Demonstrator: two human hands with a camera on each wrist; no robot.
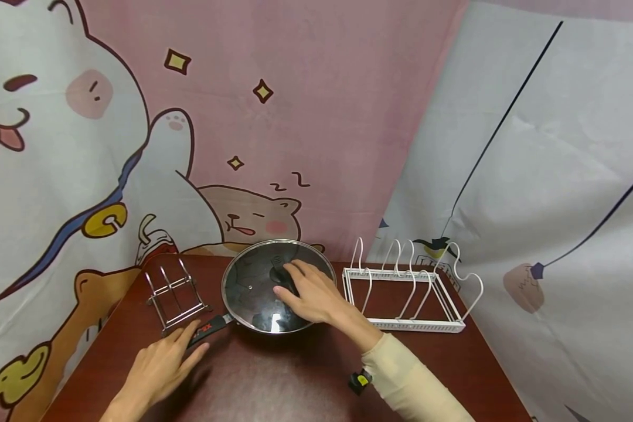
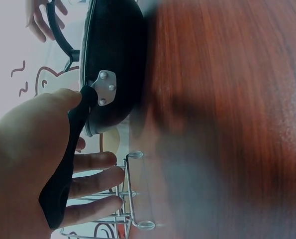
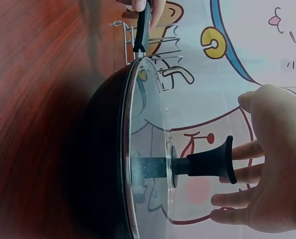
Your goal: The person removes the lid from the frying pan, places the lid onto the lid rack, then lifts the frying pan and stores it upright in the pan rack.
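A dark frying pan (image 2: 125, 45) with a glass lid (image 1: 253, 278) on it sits on the table. Its long black handle (image 1: 211, 329) points toward my left hand (image 1: 158, 363). In the left wrist view that hand is around the handle, thumb near its pan end and the other fingers stretched out beyond it. Over the lid reaches my right hand (image 1: 313, 293), its fingers extended by the black lid knob (image 3: 212, 160). The right wrist view shows the thumb apart from the knob and the fingers loosely spread on its far side.
A small chrome wire rack (image 1: 176, 296) stands left of the pan, close to my left hand. A white rack (image 1: 417, 323) with upright wire loops is at the right on the brown table (image 1: 264, 381). A printed curtain (image 1: 337, 117) hangs behind.
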